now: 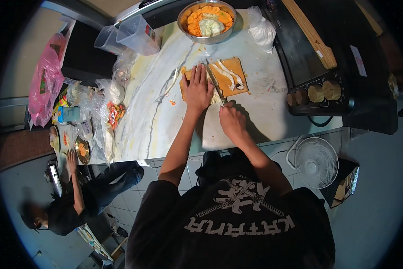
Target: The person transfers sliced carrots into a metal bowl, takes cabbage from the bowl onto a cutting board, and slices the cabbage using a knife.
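My right hand (232, 119) is closed around the handle of a knife (215, 83), whose blade lies slantwise over an orange cutting board (241, 67). Left of the blade, my left hand (198, 87) rests flat on the board with its fingers stretched forward. Pale pieces, apparently cabbage, show beside the blade near that hand; what lies beneath the palm is hidden. Long whitish strips (226, 74) sit on the board right of the knife. Behind the board stands a metal bowl (205, 41) holding orange slices and a pale cabbage chunk (211, 28).
Clear plastic containers (138, 36) stand at the back left, and a tied white bag (260, 29) beside the bowl. A black appliance with round knobs (317, 94) borders the right. Bags and food crowd the left end, where another person (71, 201) works. A fan (316, 162) is below.
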Demonstrator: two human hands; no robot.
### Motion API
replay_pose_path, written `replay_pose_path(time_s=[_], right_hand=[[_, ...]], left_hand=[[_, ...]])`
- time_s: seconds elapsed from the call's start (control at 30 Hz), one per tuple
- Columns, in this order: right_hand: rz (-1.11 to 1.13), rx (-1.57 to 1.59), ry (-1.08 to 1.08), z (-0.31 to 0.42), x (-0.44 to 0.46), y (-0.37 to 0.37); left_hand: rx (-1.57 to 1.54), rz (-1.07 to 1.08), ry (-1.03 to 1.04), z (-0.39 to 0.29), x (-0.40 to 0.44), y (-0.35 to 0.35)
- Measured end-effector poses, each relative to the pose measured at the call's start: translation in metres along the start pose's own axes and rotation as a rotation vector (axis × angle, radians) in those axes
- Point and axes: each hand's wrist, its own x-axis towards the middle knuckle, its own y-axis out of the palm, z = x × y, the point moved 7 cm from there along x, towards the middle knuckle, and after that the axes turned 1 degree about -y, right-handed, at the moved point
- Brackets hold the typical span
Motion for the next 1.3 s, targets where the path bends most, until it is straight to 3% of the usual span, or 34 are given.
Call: replay_pose_path(time_s=[0.27,0.77,0.97,1.1,1.2,1.3], right_hand=[[-0.051,-0.049,-0.004,-0.011,-0.014,-0.017],[0.052,0.067,0.007,-0.023,0.005,-0.022],[0.074,0.227,-0.019,-0.030,0.007,-0.024],[0.119,0.291,0.026,-0.036,0.003,-0.029],[0.089,0.265,-0.002,-0.046,0.005,-0.021],[0.104,0.282,-0.045,-0.043,0.008,-0.022]], left_hand=[[-0.016,-0.007,0.015,-0.002,0.000,-0.003],[0.011,0.001,0.004,-0.003,0.001,-0.004],[-0.300,-0.072,-0.071,-0.003,0.000,-0.025],[-0.304,-0.159,0.110,-0.027,-0.017,-0.051],[-0.252,0.053,0.238,-0.045,-0.028,-0.042],[-0.256,0.035,0.259,-0.035,-0.036,-0.023]])
